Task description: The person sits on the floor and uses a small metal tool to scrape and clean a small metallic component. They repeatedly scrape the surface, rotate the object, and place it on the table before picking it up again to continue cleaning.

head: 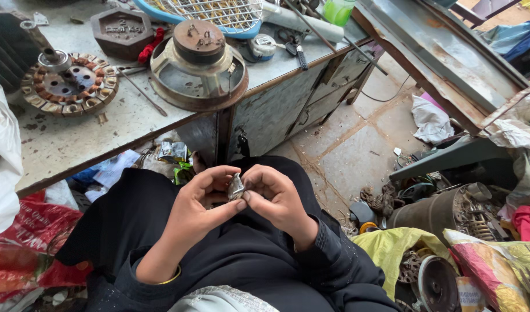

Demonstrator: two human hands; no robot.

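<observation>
Metal piece [236, 186] first, since it is what you hold: small, silvery-grey, flattish, roughly wedge-shaped with a dull sheen and uneven edges. It sits upright between your two hands, over your lap, just in front of the surface's near edge. Too small to tell what kind of part it is.

Largest to smallest from there:

Surface [74, 138]: grey, scuffed and stained, with a rusty front rim, running across the upper left. Cabinet doors below it.

Floor [357, 156]: pale stone tiles to your right, crowded with scrap, a rusty cylinder [432, 211], a yellow cloth [392, 245], printed bags.

Motor housing [197, 68]: round, rust-brown, bowl-like with a raised hub in the middle, standing at the surface's near edge, well above your hands.

Stator [68, 84]: a flat ring of copper-coloured windings with a shaft at its centre, left of the housing and apart from it.

Hexagonal weight [121, 32]: dark iron, behind the two, near a red rag [151, 46].

Wire grille [210, 13] with a blue rim, at the far edge.

Your left hand [198, 202]: fingers curled, thumb and forefinger pinched on the piece's left side. A thin gold bangle [168, 279] on that wrist.

Your right hand [276, 196]: fingers bent inward, fingertips pressed on the piece's right side, thumb beneath it. Both grips are clamped on the piece; the hands nearly touch around it. Black sleeves cover both arms.
</observation>
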